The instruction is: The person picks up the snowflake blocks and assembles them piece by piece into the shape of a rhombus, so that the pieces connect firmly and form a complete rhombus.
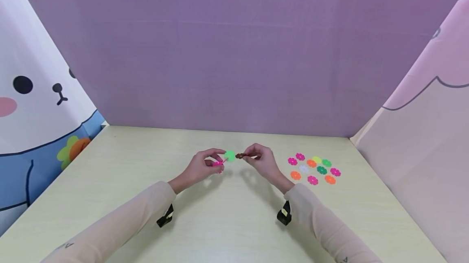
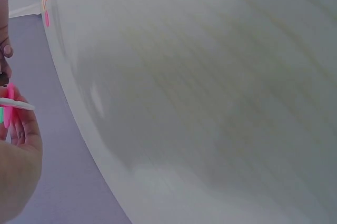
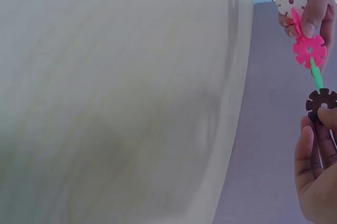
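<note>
Over the table, my left hand [image 1: 201, 166] pinches a short chain of notched flower-shaped plastic discs. In the right wrist view the chain has a white disc [image 3: 284, 4], a pink disc seen edge-on [image 3: 296, 20], a flat-facing pink disc [image 3: 302, 48] and a green disc [image 3: 317, 77]. The green disc [image 1: 229, 156] sticks out toward the right. My right hand [image 1: 264, 162] pinches a brown disc [image 3: 315, 103] between thumb and fingers. Its rim meets the green disc's end; how deep they are joined I cannot tell.
Several loose flower-shaped discs lie on the table to the right of my right hand, among them an orange disc [image 1: 295, 175], a dark green disc [image 1: 322, 170] and a yellow disc [image 1: 316, 160]. A purple panel [image 1: 234, 71] rises behind the pale table [image 1: 227, 230].
</note>
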The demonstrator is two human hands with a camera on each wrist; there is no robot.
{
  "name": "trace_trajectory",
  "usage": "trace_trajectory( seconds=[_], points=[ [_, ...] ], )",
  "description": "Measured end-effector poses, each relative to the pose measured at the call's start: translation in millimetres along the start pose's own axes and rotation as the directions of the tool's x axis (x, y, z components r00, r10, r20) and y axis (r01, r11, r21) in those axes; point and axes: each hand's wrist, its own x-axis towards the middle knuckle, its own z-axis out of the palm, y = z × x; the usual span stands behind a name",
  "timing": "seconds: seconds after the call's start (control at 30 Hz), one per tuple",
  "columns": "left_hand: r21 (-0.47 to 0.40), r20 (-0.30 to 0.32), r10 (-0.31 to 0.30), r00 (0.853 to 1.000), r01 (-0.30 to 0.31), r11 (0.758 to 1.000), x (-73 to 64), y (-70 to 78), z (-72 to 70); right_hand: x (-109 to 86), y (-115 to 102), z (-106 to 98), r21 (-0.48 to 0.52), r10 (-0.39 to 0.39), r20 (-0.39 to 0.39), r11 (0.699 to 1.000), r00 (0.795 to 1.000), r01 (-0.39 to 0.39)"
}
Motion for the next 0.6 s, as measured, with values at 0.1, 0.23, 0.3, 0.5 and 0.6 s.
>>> trace_trajectory(
  seconds=[0.1, 0.23, 0.3, 0.5, 0.6],
  points=[
    [-0.008, 0.011, -0.002, 1.0, 0.002, 1.0, -0.5, 1.7, -0.4, -2.0, -6, 1, 0.004, -0.005, -0.003, 1.0, 1.0, 0.005],
    [-0.008, 0.028, -0.002, 1.0, 0.002, 1.0, -4.5, 12.0, -0.5, -2.3, -8, 2, 0.016, -0.01, -0.006, 1.0, 1.0, 0.01],
    [0.002, 0.032, -0.001, 0.999, 0.001, 1.0, -7.2, 18.4, -0.4, -2.1, -7, 2, 0.022, -0.007, -0.005, 1.0, 1.0, 0.007],
    [0.002, 0.03, -0.003, 1.0, 0.003, 1.0, -10.7, 26.4, 0.1, -1.9, -7, 4, 0.038, -0.014, -0.004, 0.999, 1.0, 0.014],
    [-0.002, 0.03, 0.003, 1.0, -0.003, 1.0, -10.4, 25.8, 0.4, -1.9, -8, 5, 0.039, -0.031, -0.005, 0.999, 1.0, 0.031]
  ],
)
